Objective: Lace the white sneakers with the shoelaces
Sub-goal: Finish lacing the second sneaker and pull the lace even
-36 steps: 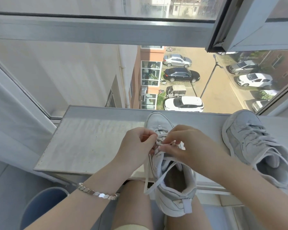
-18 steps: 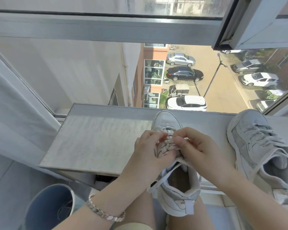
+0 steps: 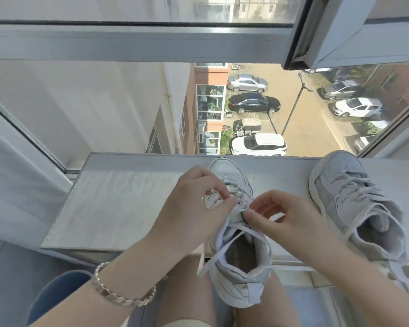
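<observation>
bottom left there's one blue bin (image 3: 53, 298) on the floor, then the bare windowsill (image 3: 118, 208). one silver bracelet (image 3: 122, 295) sits on the left wrist.

the left hand (image 3: 194, 208) is curled in over the upper eyelets of the middle sneaker (image 3: 241, 286), thumb and fingertips pinching a bit of shoelace (image 3: 222, 252) there. that shoe has its toe up on the sill and its heel down between the knees. the right hand (image 3: 293, 218) is just beside it, thumb and forefinger pinching the lace at the tongue, with the other fingers loosely curled.

my take on doing this step well: hold the crossing flat with the left pinch so it can't slip back, feed the tip through the next eyelet with the right, then pull both sides even before moving up. twisted lace looks bad here, so flatten it first.

far right, the second sneaker (image 3: 335, 192) lies on the sill, well apart and already laced as far as i can see.

count: two sneakers, two hands, what looks like two loose lace strands across the shoe's mouth, one bin, one bracelet.
</observation>
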`<state>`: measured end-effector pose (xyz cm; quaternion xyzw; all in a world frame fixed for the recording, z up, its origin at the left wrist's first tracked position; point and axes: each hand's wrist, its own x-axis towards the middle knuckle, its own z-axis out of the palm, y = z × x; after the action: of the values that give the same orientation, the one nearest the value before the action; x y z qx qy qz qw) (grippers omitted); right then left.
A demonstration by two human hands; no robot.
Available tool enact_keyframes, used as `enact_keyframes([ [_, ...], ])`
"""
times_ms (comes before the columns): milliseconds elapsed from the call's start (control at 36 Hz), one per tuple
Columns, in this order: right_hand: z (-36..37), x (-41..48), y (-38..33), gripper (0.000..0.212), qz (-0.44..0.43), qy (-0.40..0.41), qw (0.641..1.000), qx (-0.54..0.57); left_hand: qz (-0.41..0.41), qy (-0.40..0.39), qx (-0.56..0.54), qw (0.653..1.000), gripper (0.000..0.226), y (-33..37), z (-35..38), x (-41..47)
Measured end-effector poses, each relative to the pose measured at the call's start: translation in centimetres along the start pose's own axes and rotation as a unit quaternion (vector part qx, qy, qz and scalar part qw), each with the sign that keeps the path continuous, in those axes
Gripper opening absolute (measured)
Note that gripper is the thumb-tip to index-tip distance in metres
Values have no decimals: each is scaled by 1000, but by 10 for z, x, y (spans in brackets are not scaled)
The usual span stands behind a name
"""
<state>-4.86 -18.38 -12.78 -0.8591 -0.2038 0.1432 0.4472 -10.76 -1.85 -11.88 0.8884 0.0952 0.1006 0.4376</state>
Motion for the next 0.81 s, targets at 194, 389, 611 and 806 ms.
enact_keyframes([
  [194,5,-1,6,9,13,10,1000,15,10,-95,99,990,12,6,-2,9],
  [389,9,-3,7,8,14,11,1000,15,75,-107,163,978,23,11,-6,14],
  [611,13,-2,7,8,13,16,1000,13,24,-129,160,978,8,16,-1,21],
  [806,12,-2,5,12,10,21,1000,13,2,-213,147,966,12,17,-2,34],
])
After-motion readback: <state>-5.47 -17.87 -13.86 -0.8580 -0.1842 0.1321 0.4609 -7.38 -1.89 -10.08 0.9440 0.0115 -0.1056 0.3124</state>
